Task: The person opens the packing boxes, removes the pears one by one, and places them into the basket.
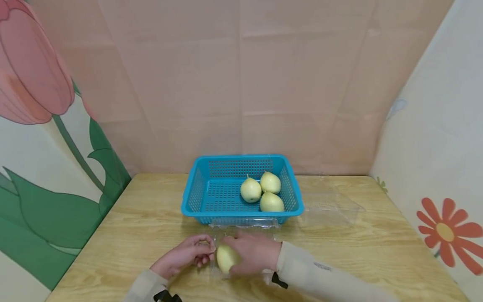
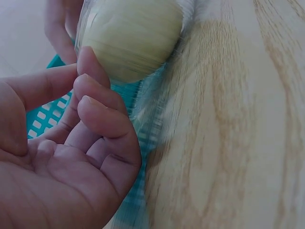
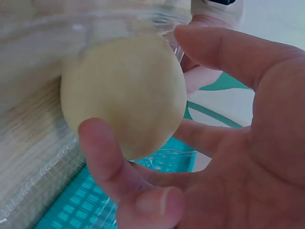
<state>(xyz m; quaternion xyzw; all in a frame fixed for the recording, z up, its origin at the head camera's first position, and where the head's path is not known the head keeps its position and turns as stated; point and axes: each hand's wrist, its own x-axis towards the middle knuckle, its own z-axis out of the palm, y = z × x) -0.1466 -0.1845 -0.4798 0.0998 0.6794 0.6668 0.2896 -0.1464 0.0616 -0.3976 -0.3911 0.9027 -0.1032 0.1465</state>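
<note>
A pale yellow-green pear [image 1: 225,259] sits toward the left side of a clear plastic box [image 1: 245,223] near the front of the table. Around the pear's right side, my right hand [image 1: 255,252] curls with fingers and thumb spread over it; the right wrist view shows the fingers bent about the pear [image 3: 124,95]. From the left, my left hand [image 1: 191,252] pinches the box's left edge between thumb and index finger. Its other fingers are loosely curled in the left wrist view, just beside the pear [image 2: 133,38].
Behind the box stands a blue perforated basket [image 1: 188,193]. Three pears lie in its right half, one of them a pear [image 1: 250,190] with its stem up. Another clear plastic container [image 1: 332,207] rests on the wooden table [image 1: 136,218] to the basket's right.
</note>
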